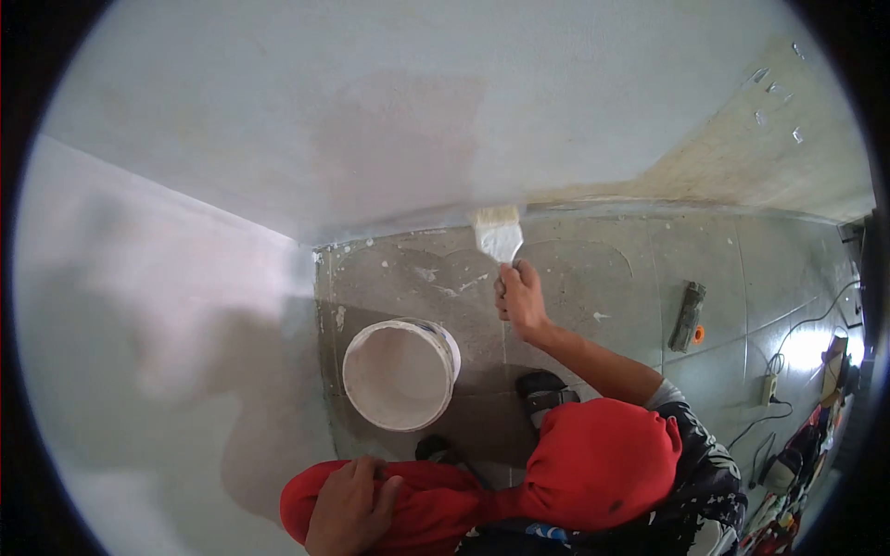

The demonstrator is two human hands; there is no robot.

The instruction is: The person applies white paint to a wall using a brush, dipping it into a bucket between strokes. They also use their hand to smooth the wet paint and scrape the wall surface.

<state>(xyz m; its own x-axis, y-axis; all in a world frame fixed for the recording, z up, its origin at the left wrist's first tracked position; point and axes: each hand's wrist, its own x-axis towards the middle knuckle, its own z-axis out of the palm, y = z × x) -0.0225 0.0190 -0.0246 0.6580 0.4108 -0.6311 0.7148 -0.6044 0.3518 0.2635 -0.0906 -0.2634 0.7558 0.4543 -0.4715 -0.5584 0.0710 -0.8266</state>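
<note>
My right hand [523,298] is wrapped round the handle of a wide paintbrush [501,243], whose ferrule area looks smeared with white. The brush's pale bristles meet the foot of the wall [556,120], right along the floor line. My left hand [354,505] lies on my red-clad knee, fingers bent a little and holding nothing. Between me and the wall stands a white bucket [454,347], upright, its inside coated pale and its contents hard to make out.
The grey tile floor [593,278] has white splashes near the wall. To the right lie a dark long object [687,317] and an orange ring [700,334]. Further right are a power strip [769,389] with cables and a cluttered pile. A side wall [167,324] borders the left.
</note>
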